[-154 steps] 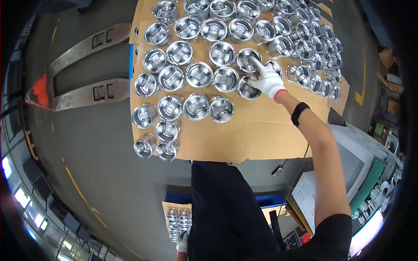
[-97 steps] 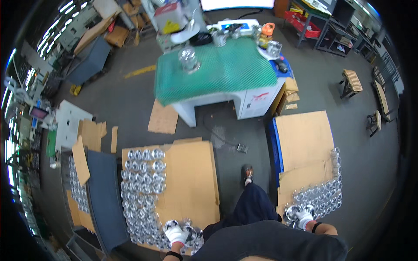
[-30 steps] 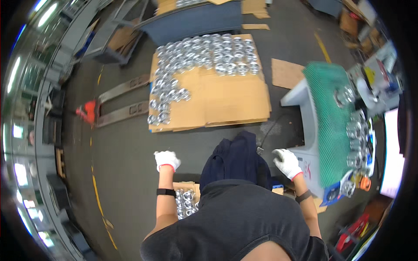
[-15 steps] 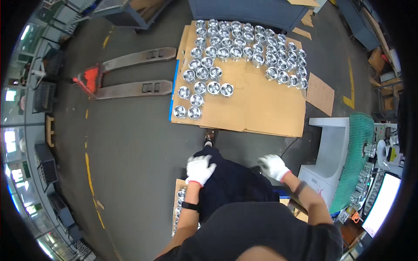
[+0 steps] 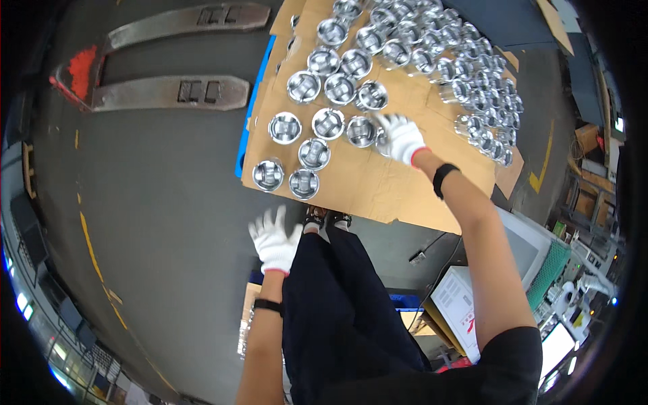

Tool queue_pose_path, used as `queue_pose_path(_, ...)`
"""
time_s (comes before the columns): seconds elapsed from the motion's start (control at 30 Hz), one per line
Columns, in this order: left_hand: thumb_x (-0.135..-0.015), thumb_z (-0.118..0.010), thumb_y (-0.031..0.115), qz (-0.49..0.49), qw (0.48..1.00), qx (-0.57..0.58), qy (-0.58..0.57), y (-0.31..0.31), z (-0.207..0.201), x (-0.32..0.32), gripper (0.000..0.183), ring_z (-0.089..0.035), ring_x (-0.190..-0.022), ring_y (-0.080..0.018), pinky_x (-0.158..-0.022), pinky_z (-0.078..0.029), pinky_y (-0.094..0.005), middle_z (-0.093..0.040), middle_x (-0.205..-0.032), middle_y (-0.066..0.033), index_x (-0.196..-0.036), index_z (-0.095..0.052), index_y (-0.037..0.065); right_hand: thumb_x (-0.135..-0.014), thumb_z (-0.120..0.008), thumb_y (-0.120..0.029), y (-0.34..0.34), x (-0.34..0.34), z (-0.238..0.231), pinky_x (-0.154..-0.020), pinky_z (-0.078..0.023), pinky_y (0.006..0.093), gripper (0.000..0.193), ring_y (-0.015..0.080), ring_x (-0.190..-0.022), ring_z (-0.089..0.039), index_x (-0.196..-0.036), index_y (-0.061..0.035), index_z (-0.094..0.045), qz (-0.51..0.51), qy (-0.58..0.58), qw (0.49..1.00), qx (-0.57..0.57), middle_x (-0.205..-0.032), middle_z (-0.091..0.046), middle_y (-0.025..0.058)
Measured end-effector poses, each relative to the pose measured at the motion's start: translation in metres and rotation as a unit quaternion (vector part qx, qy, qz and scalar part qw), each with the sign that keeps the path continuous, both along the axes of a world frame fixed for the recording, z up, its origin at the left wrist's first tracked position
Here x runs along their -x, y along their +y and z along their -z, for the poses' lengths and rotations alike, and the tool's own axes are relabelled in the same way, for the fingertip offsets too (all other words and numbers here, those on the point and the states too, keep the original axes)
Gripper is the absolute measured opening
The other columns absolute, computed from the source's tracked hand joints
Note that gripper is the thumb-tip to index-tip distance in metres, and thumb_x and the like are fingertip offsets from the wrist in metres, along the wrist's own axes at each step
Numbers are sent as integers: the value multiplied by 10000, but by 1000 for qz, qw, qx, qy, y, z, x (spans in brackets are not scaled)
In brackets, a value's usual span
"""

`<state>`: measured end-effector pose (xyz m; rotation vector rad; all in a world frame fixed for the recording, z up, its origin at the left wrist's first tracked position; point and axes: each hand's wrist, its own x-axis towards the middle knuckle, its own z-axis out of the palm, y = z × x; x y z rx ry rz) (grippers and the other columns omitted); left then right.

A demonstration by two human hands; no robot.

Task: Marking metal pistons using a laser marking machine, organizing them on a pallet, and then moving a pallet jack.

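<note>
Many shiny metal pistons stand on a flat sheet of brown cardboard (image 5: 418,192) in front of me. My right hand (image 5: 403,138), in a white knit glove, reaches over the board with its fingers stretched out. They are just above a piston (image 5: 383,143) that the hand partly hides; whether they touch it I cannot make out. Close by to its left stands another piston (image 5: 361,131). My left hand (image 5: 274,241), gloved alike, hangs spread and holding nothing in front of the board's near edge. Nearest to it on the board is a piston (image 5: 304,183) at the near left corner.
A blue edge (image 5: 255,108) shows beneath the board's left side. Left of it lie the forks (image 5: 172,94) of a red pallet jack. At right stands a white cabinet (image 5: 455,304) with a cable on the floor beside it. A box of pistons (image 5: 246,324) sits low beside my left forearm.
I have risen and come closer to the board. My right hand has moved from beside my lap out over the pistons. My left hand has lifted off my leg and spread its fingers.
</note>
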<state>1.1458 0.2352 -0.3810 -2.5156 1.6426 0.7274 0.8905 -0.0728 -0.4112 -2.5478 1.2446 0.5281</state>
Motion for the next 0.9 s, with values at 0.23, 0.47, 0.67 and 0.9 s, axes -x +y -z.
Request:
queue_pose_path(0.23, -762, -748, 469, -9, 999, 29, -35, -84, 93, 1, 665, -448, -1301, -339, -1135, -285, -546, -492, -1385, -180, -1355, -574, 221, -725, -699, -254, -49, -54, 85, -1127, -381, 428, 955, 441, -1365, -427, -1561, -147, -250, 228, -196, 940, -159, -1470, -422, 308)
queue_pose_path(0.47, -707, -798, 386, -45, 997, -34, -49, -111, 129, 13, 534, -650, -953, -365, -808, -539, -448, -557, -1206, -238, -1182, -670, 178, -758, -623, -110, -76, -31, 91, -1079, -419, 429, 882, 441, -1304, -485, -1559, -257, -285, 145, -222, 941, -211, -1430, -464, 284)
queue_pose_path(0.67, -700, -765, 298, -27, 998, -29, -42, -99, 132, 3, 578, -661, -941, -355, -809, -541, -456, -583, -1163, -200, -1249, -634, 176, -676, -807, -195, -64, 3, 64, -948, -523, 471, 973, 430, -1115, -588, -1525, -259, -335, -123, -17, 985, -123, -1278, -523, 237)
queue_pose_path(0.9, -738, -741, 253, -37, 994, -75, -70, -106, 146, 21, 656, -657, -885, -371, -776, -541, -463, -576, -1081, -198, -1364, -547, 224, -764, -691, -88, -32, 51, 107, -741, -576, 454, 783, 384, -908, -655, -1462, -335, -436, -112, -97, 989, -13, -1129, -568, 217)
